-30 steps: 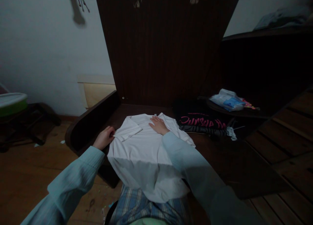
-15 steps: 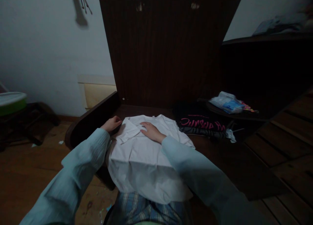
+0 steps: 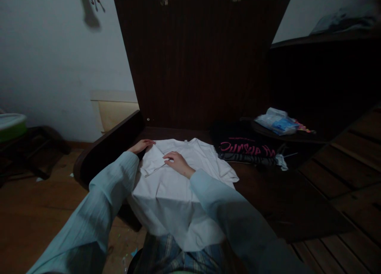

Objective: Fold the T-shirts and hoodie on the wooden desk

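A white T-shirt is spread out, its collar at the far side and its lower part hanging over the front edge onto my lap. One sleeve, on the left, is folded inward over the body of the shirt. At the far left shoulder, my left hand has its fingers closed on the fabric's edge. My right hand rests on the shirt near the folded sleeve, thumb and fingers pinching the cloth there. The right sleeve lies outspread.
Beneath the shirt is a dark wooden bench with a raised left side. Folded dark clothes with pink lettering lie to the right. A plastic packet sits on a low shelf behind them. A green-sided tub stands far left.
My left hand has shifted slightly right and farther away along the shoulder edge. My right hand has moved a little left, its fingers drawing together at the folded sleeve.
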`<state>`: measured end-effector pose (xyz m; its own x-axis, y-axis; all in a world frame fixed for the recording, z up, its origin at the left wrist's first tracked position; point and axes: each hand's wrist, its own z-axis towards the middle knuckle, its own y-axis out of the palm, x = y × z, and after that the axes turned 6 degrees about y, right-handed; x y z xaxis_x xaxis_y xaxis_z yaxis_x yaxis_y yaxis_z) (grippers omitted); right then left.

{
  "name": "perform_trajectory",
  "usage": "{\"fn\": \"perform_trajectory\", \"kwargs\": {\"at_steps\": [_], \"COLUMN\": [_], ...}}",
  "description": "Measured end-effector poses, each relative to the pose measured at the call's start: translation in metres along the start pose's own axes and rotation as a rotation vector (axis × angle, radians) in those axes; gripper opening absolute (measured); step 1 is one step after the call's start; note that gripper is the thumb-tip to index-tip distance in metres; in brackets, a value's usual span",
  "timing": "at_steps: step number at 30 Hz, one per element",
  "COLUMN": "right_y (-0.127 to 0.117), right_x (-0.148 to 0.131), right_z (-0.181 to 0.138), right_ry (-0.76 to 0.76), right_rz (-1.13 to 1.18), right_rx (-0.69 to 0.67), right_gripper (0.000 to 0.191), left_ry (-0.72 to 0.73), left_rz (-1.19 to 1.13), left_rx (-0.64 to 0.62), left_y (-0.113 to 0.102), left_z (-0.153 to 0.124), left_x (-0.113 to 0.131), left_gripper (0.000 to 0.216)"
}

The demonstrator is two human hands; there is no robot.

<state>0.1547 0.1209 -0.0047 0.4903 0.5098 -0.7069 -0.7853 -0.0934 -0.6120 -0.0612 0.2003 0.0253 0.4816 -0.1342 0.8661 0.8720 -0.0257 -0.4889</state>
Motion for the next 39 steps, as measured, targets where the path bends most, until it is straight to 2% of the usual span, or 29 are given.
{"fn": "perform_trajectory", "kwargs": {"at_steps": [5, 9, 12, 18, 24, 27, 30, 33, 36, 39], "right_y": [-0.003, -0.001, 0.001, 0.005, 0.005, 0.01, 0.014, 0.009, -0.007, -0.03], "right_x": [-0.004, 0.001, 0.005, 0.008, 0.008, 0.003, -0.004, -0.011, -0.016, -0.015], "right_z": [-0.003, -0.003, -0.002, 0.0, 0.008, 0.016, 0.019, 0.011, -0.008, -0.038], "right_ry": [0.061, 0.162, 0.185, 0.254, 0.32, 0.336, 0.292, 0.167, -0.025, -0.1], "right_rz": [0.152, 0.105, 0.093, 0.13, 0.24, 0.282, 0.202, 0.047, -0.133, -0.342], "right_rx": [0.076, 0.066, 0.08, 0.062, -0.02, -0.055, -0.044, -0.077, -0.134, -0.179], "right_gripper": [0.018, 0.015, 0.017, 0.018, 0.019, 0.019, 0.023, 0.03, 0.041, 0.052], "left_ry": [0.029, 0.077, 0.043, 0.053, 0.007, -0.034, -0.04, 0.114, 0.311, 0.308], "left_rz": [0.044, 0.1, 0.171, 0.253, 0.558, 0.631, 0.711, 0.838, 0.884, 0.927], "left_rx": [0.03, 0.065, 0.056, -0.018, 0.016, 0.043, 0.095, 0.105, 0.002, -0.112], "left_y": [0.005, 0.01, 0.009, 0.005, -0.002, -0.01, -0.012, -0.003, 0.01, 0.016], "left_z": [0.007, 0.001, -0.006, -0.011, -0.012, -0.018, -0.028, -0.043, -0.06, -0.074], "left_x": [0.004, 0.002, -0.003, -0.01, -0.007, -0.004, 0.002, 0.009, 0.008, -0.003], "left_gripper": [0.035, 0.058, 0.069, 0.052, 0.044, 0.04, 0.04, 0.039, 0.041, 0.052]}}
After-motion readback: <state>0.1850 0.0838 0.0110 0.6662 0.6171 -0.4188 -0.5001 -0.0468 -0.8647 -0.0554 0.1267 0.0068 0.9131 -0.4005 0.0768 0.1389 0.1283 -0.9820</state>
